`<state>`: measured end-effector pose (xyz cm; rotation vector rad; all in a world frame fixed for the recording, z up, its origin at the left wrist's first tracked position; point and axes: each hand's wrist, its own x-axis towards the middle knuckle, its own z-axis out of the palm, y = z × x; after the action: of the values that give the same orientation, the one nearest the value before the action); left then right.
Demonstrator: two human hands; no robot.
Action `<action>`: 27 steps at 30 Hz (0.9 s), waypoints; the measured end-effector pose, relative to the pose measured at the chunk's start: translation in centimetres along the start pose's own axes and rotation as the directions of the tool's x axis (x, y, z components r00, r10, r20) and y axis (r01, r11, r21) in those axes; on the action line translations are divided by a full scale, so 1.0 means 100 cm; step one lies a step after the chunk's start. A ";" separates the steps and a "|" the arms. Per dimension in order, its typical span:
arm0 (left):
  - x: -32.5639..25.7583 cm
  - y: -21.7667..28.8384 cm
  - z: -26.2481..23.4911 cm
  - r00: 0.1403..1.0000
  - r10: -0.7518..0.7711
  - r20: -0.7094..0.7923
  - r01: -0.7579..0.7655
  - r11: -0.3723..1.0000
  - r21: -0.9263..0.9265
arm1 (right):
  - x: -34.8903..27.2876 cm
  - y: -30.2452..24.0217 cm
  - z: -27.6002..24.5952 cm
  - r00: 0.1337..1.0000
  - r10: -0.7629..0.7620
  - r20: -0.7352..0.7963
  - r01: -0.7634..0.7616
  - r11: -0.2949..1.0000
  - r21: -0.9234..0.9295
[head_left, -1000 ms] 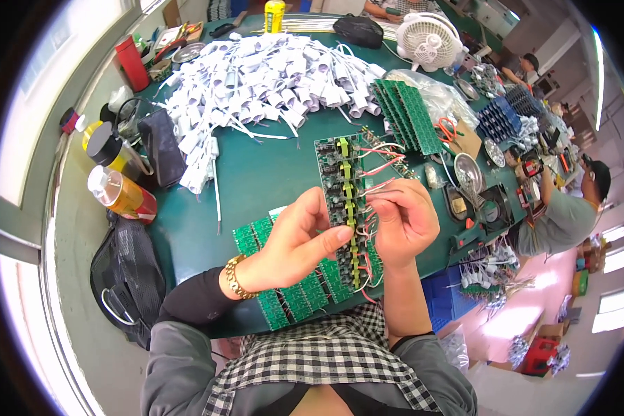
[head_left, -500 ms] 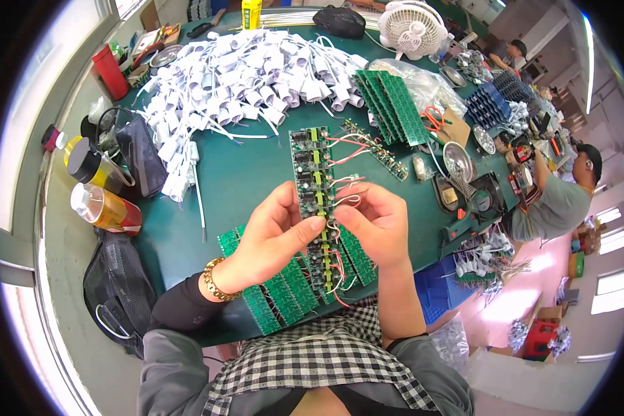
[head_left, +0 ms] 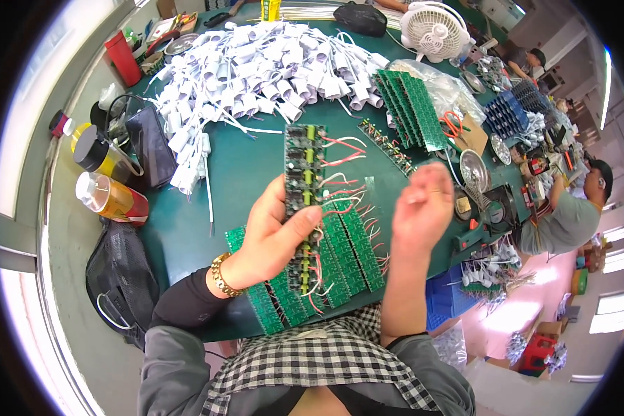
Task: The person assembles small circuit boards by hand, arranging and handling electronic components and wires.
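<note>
In my left hand (head_left: 277, 232) I hold a long strip of circuit boards (head_left: 299, 173) upright, thumb across its front. Black and yellow parts line the strip, and red and white wires (head_left: 343, 149) stick out from its right side. To the right of it, my right hand (head_left: 423, 208) is raised above the table, apart from the strip. Its fingers look curled but are smeared by motion, so whether they hold anything does not show. Below the strip, flat green circuit board panels (head_left: 347, 256) lie on the table with wires along their edges.
A big heap of white lamp sockets with cables (head_left: 256, 76) covers the far side of the green table (head_left: 187, 236). Stacked green panels (head_left: 409, 111), orange scissors (head_left: 452, 125) and a white fan (head_left: 433, 33) are at the right. Bottles (head_left: 111, 197) stand left. A co-worker (head_left: 568, 208) sits farther right.
My right hand has come away from the wires and moved right and up. My left hand keeps hold of the strip, which has shifted slightly left. The view has turned a little.
</note>
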<state>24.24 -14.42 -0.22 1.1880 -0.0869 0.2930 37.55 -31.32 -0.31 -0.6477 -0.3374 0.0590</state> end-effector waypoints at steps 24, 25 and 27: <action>0.002 0.031 -0.012 0.993 0.114 0.005 -0.111 0.957 0.267 | 0.000 -0.038 0.009 0.960 -0.038 0.278 0.254 0.536 -0.805; 0.006 0.043 0.001 0.997 0.080 -0.022 -0.080 0.997 0.013 | -0.002 -0.037 0.007 0.971 -0.002 0.240 0.186 0.634 -0.750; 0.004 0.037 -0.004 0.989 0.132 -0.063 -0.128 0.989 0.068 | -0.019 -0.022 0.015 0.920 0.223 0.322 0.073 0.710 -0.700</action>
<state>23.61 -12.72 3.03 1.2365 -0.0971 0.4531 35.18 -32.51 1.61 -1.4328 -0.7368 0.1439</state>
